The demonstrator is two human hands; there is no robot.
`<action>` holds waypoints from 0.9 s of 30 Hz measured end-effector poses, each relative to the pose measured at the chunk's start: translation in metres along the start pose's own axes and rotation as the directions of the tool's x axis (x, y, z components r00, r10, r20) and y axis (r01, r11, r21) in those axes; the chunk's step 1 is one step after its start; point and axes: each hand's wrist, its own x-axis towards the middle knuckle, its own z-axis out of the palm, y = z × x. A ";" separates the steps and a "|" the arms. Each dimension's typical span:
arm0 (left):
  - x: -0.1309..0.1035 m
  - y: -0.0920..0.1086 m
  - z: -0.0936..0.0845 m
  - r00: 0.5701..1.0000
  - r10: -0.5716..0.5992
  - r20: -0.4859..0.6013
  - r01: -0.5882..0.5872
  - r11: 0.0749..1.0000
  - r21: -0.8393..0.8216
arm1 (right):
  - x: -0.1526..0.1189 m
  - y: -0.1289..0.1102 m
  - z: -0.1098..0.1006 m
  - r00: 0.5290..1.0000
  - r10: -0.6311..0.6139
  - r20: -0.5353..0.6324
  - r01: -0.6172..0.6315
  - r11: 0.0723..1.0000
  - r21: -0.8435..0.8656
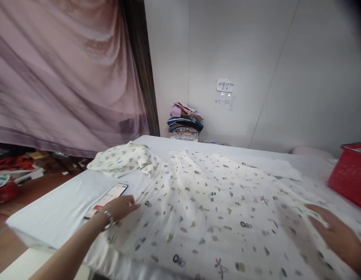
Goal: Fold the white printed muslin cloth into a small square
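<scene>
A white cloth [203, 210] with small printed figures lies spread and wrinkled over the table. My left hand [122, 207], a bracelet on its wrist, is at the cloth's left part, fingers closed on its edge. Just beside it a phone [110, 195] with a lit screen rests on the table. At the right, my right hand [334, 229] holds the cloth's right part between thumb and fingers, somewhat blurred. Another patterned cloth [122, 157] sits bunched at the far left of the table.
The white table [58, 202] has a red basket [351, 175] at its right edge. Behind the table rises a stack of folded fabrics [185, 122] against the wall. A pink curtain [66, 70] hangs at the left, with a red container [5, 190] on the floor below.
</scene>
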 end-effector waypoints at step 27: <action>0.223 0.137 -0.011 0.973 -0.020 -0.231 0.023 1.000 0.010 | -0.044 -0.155 0.151 0.544 -0.569 0.617 0.659 0.745 0.106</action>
